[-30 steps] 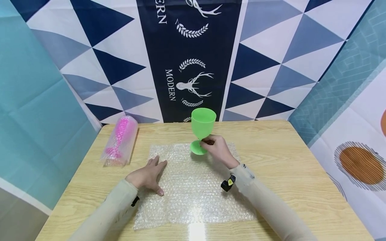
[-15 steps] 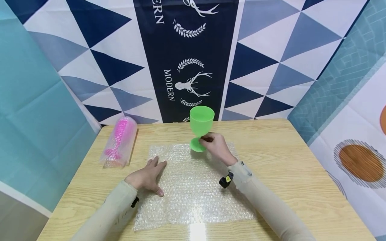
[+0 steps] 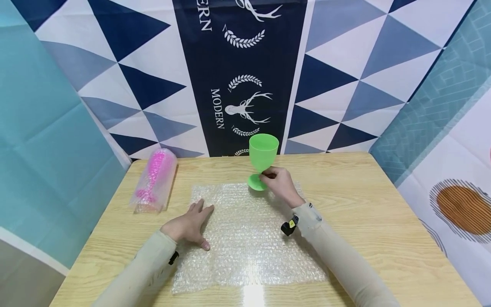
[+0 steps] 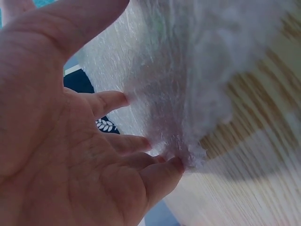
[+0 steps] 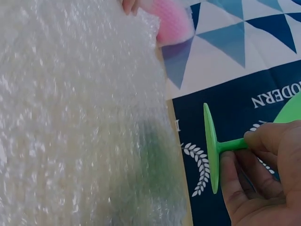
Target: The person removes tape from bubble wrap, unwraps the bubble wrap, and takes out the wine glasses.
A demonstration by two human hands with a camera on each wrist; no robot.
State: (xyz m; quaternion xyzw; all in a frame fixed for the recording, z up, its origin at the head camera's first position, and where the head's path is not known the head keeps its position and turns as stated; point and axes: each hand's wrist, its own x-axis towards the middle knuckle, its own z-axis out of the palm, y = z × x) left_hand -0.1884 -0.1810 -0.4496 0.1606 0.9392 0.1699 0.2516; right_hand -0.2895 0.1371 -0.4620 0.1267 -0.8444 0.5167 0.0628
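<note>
Pinching a green stemmed goblet low on its stem between thumb and fingers of the right hand. Holding it mouth up, just beyond and to the left of that hand's knuckles, over the far edge of a transparent bubble-wrap sheet. Showing a gap, in the right wrist view, between the goblet's foot and the sheet, so not yet touching down. Resting the left hand on the sheet's left margin, spreading thumb and fingers, gripping nothing, and touching the film with fingertips. Holding the two hands well apart, with a broad stretch of bare bubble wrap between them. Having a bubble-wrapped pink goblet lying beyond and to the left of the left hand, on the wood-grain table.

Judging by the flat sheet and the covered pink piece, probably working at the opening of a wrapping step: positioning the goblet, with folding not yet begun. Calling next, most likely, for laying the goblet down on the film between the hands, steadying the margin under the left fingers meanwhile, then freeing the right fingers from the stem for lifting an edge over the bowl.
</note>
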